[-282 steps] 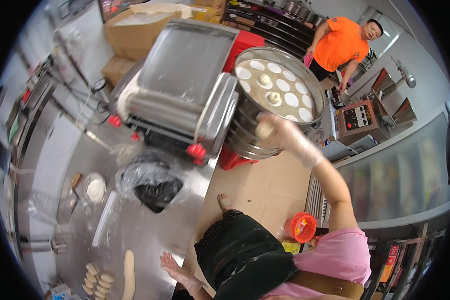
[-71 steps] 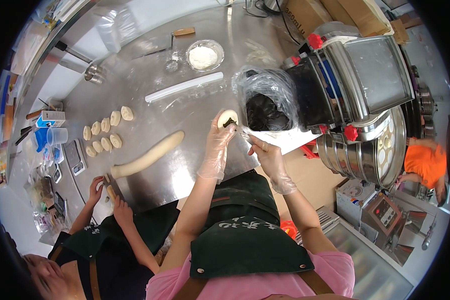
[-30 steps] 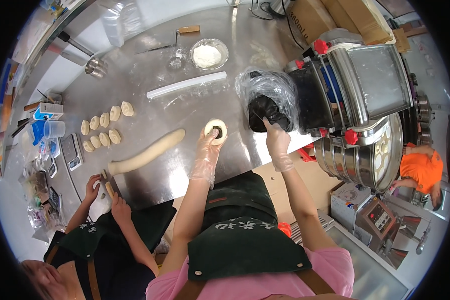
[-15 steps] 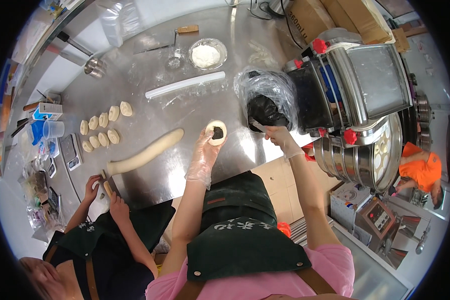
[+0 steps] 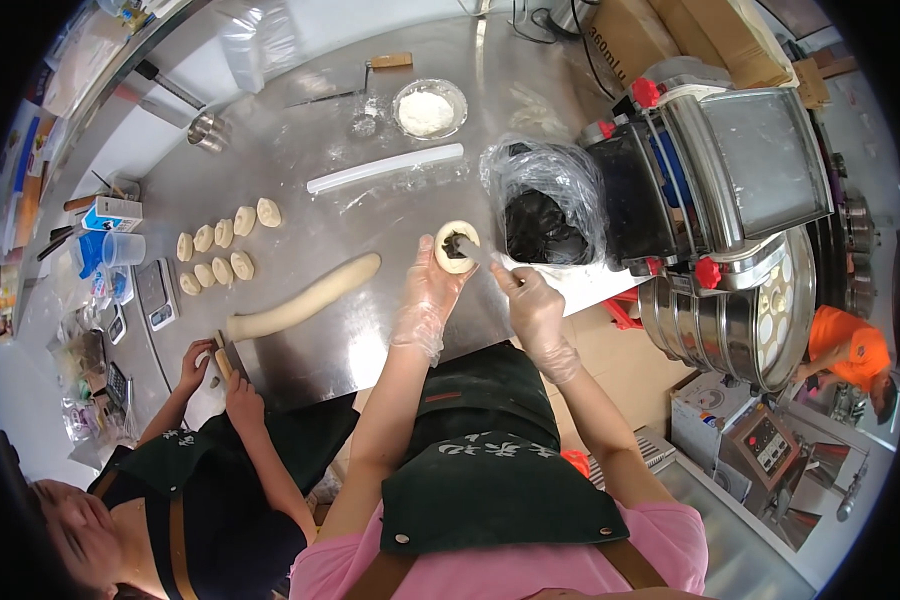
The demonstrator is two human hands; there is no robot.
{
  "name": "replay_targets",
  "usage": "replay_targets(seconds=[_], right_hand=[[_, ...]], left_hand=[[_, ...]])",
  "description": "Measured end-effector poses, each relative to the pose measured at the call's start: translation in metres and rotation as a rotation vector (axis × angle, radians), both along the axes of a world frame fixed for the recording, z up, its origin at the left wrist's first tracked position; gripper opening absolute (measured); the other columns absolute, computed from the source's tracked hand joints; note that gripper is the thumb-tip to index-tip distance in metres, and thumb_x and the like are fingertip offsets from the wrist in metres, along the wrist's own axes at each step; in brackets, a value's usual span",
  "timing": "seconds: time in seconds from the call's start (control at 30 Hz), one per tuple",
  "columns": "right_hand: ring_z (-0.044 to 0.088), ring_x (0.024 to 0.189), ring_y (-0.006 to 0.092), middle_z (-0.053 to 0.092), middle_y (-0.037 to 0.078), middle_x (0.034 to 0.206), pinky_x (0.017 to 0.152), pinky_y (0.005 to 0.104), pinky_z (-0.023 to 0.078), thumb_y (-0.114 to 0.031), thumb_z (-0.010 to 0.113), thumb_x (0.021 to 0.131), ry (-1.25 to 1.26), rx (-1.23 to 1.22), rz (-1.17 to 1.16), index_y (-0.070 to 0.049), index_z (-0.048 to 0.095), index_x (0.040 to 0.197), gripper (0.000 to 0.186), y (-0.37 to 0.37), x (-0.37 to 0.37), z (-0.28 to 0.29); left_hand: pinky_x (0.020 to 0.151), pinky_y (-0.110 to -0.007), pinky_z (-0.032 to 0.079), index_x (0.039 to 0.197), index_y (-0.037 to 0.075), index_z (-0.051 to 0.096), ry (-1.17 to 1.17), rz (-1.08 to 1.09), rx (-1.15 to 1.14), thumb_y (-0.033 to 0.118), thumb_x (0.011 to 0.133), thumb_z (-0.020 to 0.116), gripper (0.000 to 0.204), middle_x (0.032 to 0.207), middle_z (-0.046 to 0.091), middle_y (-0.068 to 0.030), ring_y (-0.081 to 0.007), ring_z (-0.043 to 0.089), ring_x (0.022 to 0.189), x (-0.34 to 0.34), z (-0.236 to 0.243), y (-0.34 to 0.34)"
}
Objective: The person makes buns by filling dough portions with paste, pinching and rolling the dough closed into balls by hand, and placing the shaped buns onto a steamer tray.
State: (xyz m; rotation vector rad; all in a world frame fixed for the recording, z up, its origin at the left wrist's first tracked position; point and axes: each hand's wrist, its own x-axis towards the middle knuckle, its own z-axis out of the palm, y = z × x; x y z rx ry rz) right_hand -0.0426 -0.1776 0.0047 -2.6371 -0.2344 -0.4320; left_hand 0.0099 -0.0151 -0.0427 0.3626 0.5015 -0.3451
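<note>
My left hand [image 5: 432,292], in a clear plastic glove, holds a round dough wrapper [image 5: 444,262] with dark filling in its middle. Gloved as well, my right hand [image 5: 533,308] grips a flat metal spatula [image 5: 473,250], whose tip rests on the filling. Beyond it a plastic-lined container of black filling [image 5: 545,225] stands to the right. A long dough roll [image 5: 310,297] lies to the left of my hands, with several cut dough pieces [image 5: 225,232] in two rows farther left.
A flour bowl [image 5: 429,109] and a white rolling rod [image 5: 385,168] lie farther back. At right stand a roller machine [image 5: 700,180] and stacked steamers [image 5: 730,330]. On my left a co-worker's hands [image 5: 232,380] hold a wooden-handled tool by the dough roll's end. Another person in orange [image 5: 850,340] is at far right.
My right hand has brought the spatula from the black filling over to the wrapper in my left hand. The whole view has shifted slightly.
</note>
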Motion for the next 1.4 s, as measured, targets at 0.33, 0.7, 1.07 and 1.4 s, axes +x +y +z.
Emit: replay_targets(seconds=[0.33, 0.7, 1.07, 1.4], right_hand=[[0.049, 0.065, 0.0060, 0.057, -0.002, 0.077, 0.058, 0.0205, 0.044, 0.001, 0.057, 0.090, 0.454, 0.784, 0.011, -0.013, 0.064, 0.127, 0.040, 0.014, -0.010, 0.012], [0.051, 0.068, 0.0098, 0.056, 0.002, 0.074, 0.066, 0.0229, 0.045, 0.007, 0.053, 0.090, 0.370, 0.699, 0.042, -0.005, 0.062, 0.127, 0.040, 0.033, -0.018, 0.035], [0.050, 0.069, 0.0057, 0.058, -0.002, 0.074, 0.065, 0.0206, 0.042, 0.000, 0.052, 0.094, 0.605, 0.948, -0.123, -0.004, 0.062, 0.126, 0.033, 0.032, -0.006, 0.050], [0.063, 0.063, 0.0212, 0.062, 0.009, 0.080, 0.052, 0.0353, 0.050, -0.005, 0.060, 0.083, 0.210, -0.362, -0.237, -0.019, 0.067, 0.120, 0.040, -0.025, 0.003, -0.003]], left_hand=[[0.093, -0.040, 0.050, 0.125, 0.007, 0.052, -0.073, 0.034, 0.144, 0.010, 0.089, 0.066, 0.038, 0.115, 0.061, -0.0093, -0.0212, 0.060, 0.107, -0.003, 0.016, 0.014], [0.083, -0.023, 0.051, 0.131, 0.004, 0.052, -0.290, 0.190, 0.696, -0.009, 0.083, 0.064, 0.051, 0.109, 0.061, -0.0046, -0.0112, 0.060, 0.094, -0.011, 0.040, 0.011], [0.095, -0.046, 0.051, 0.130, 0.001, 0.047, -0.227, 0.047, 0.075, 0.027, 0.089, 0.062, 0.052, 0.124, 0.058, -0.0157, -0.0300, 0.059, 0.114, -0.006, 0.024, 0.033], [0.092, -0.044, 0.051, 0.131, 0.013, 0.050, -0.066, -0.020, 0.275, 0.016, 0.090, 0.065, 0.044, 0.120, 0.060, -0.0058, -0.0213, 0.061, 0.110, 0.010, 0.035, 0.043]])
